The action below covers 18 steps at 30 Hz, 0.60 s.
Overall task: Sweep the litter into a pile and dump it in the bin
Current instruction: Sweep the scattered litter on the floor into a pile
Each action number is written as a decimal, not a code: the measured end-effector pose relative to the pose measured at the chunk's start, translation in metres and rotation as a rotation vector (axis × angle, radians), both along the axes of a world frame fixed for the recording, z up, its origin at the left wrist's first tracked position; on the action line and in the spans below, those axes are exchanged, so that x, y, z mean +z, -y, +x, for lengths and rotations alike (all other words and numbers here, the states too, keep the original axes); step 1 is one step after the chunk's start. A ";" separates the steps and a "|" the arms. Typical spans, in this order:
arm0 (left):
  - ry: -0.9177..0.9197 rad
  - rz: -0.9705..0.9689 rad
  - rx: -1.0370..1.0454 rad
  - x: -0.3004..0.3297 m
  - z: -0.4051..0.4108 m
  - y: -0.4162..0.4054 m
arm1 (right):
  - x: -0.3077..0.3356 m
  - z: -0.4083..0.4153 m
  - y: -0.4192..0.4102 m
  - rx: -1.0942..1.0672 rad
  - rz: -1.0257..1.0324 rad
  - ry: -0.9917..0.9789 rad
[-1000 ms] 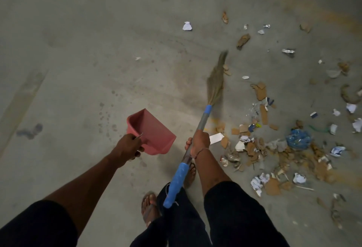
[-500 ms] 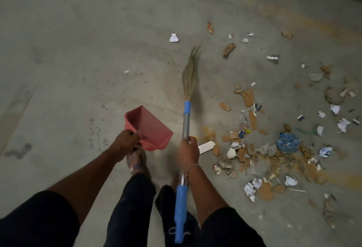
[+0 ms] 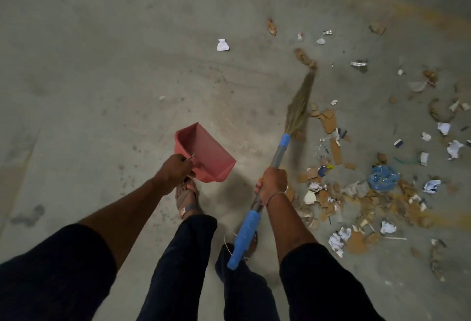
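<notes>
Litter (image 3: 356,188) of torn brown cardboard, crumpled white paper and a blue plastic bag lies scattered on the concrete right of the grass broom (image 3: 297,111), whose blurred bristle tip touches a brown scrap, while the empty red dustpan (image 3: 206,155) hangs tilted left of it.

Grey concrete floor (image 3: 89,71), stained; litter (image 3: 356,193) of cardboard scraps, crumpled paper, blue bag (image 3: 382,176) scattered at right.

Dark sleeves (image 3: 51,269), dark trousers (image 3: 178,257), sandals (image 3: 187,199)
</notes>
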<state>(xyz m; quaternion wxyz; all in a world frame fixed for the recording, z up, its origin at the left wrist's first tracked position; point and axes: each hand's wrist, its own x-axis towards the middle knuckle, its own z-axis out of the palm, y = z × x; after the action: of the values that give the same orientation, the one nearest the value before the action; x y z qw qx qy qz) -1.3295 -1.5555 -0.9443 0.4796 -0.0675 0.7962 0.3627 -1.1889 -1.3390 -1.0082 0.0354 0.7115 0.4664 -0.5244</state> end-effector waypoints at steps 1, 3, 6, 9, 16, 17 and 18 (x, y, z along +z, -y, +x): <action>0.001 0.000 -0.005 0.000 -0.008 0.001 | 0.010 -0.007 0.005 0.002 0.020 -0.009; 0.012 -0.008 -0.014 0.000 -0.024 0.006 | 0.029 -0.019 0.021 0.035 0.051 -0.028; 0.037 -0.015 -0.027 0.002 -0.047 0.012 | 0.049 -0.035 0.052 0.110 0.050 -0.081; 0.035 -0.027 -0.045 0.003 -0.071 0.018 | 0.050 -0.058 0.074 0.196 0.026 -0.117; 0.037 -0.022 -0.039 0.003 -0.119 0.024 | 0.017 -0.102 0.066 0.225 -0.085 0.003; 0.037 -0.017 -0.042 0.004 -0.125 0.024 | 0.013 -0.104 0.061 0.196 -0.081 0.019; 0.039 -0.008 -0.045 0.005 -0.131 0.025 | 0.010 -0.105 0.055 0.171 -0.070 0.030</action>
<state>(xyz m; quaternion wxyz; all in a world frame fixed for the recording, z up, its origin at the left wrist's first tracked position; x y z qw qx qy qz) -1.4602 -1.5800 -0.9388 0.5026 -0.0586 0.7895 0.3474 -1.2938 -1.3941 -0.9985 0.1119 0.6753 0.5062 -0.5246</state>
